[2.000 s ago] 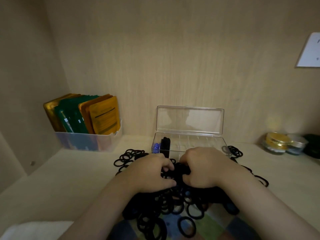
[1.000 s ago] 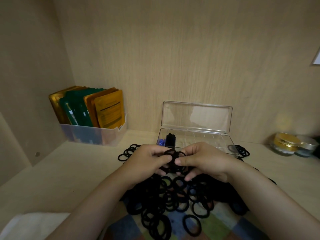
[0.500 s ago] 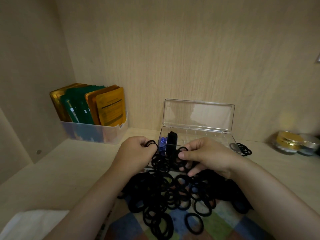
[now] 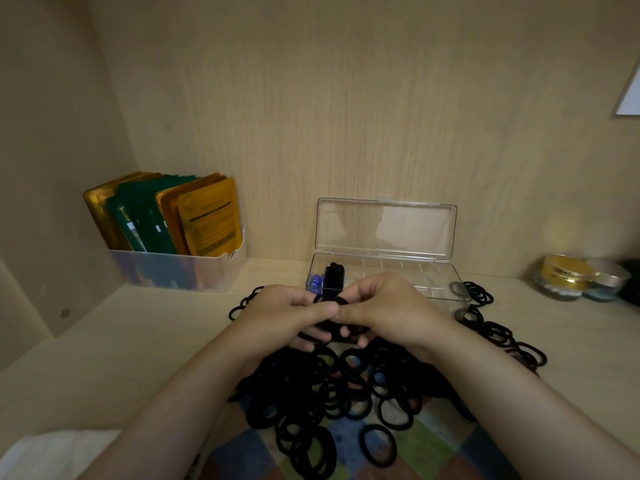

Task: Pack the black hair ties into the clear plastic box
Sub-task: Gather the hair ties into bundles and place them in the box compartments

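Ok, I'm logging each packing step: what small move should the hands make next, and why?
Probably carry the small bunch of black hair ties forward into the open clear plastic box, beside the black stack already there. The left hand and right hand both pinch that bunch just before the box, which looks mostly unfilled.

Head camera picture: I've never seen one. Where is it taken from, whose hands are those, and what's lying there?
No machine here: a person wears the camera on their head, so it looks down at their left hand and right hand. Both have a grip on a small bunch of ties, held over the pile of black hair ties on the shelf. Behind stands the open clear box, with packed ties at its left end. A bin of packets is at the left, jars at the right.
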Action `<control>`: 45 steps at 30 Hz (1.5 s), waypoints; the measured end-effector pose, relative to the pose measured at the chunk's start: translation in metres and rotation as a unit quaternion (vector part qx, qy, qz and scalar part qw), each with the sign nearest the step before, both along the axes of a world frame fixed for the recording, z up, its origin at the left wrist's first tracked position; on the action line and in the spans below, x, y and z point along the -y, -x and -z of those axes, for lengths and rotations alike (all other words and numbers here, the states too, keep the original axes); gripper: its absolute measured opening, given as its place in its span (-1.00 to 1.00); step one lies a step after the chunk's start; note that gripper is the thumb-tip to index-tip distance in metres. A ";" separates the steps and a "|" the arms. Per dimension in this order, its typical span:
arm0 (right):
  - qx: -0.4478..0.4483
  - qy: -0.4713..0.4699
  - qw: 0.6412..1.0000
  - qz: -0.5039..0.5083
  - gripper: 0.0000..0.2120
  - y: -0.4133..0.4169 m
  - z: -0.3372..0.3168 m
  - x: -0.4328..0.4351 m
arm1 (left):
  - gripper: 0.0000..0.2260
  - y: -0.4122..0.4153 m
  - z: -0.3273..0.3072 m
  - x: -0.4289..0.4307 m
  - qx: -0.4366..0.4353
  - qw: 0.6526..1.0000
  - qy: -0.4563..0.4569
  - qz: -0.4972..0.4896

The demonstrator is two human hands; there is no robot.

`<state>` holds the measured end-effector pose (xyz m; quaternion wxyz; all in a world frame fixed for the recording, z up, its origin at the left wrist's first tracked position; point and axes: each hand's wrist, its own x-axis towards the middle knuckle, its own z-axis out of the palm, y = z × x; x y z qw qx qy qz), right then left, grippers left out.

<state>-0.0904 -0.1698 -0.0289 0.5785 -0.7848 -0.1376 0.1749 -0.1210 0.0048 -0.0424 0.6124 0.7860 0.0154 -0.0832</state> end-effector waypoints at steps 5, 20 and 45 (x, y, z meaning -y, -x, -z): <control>-0.027 -0.017 0.999 -0.020 -0.75 -0.003 0.000 0.007 | -0.82 -0.008 0.007 -0.005 -0.023 0.994 -0.028 -0.106; 0.154 -0.057 0.984 0.065 -0.91 0.004 -0.005 -0.003 | -0.73 -0.002 0.006 0.003 -0.026 0.987 0.156 0.027; 0.343 0.483 0.804 -0.048 -0.78 -0.010 0.024 -0.013 | -0.83 -0.011 0.000 -0.038 0.070 0.986 -0.142 -0.054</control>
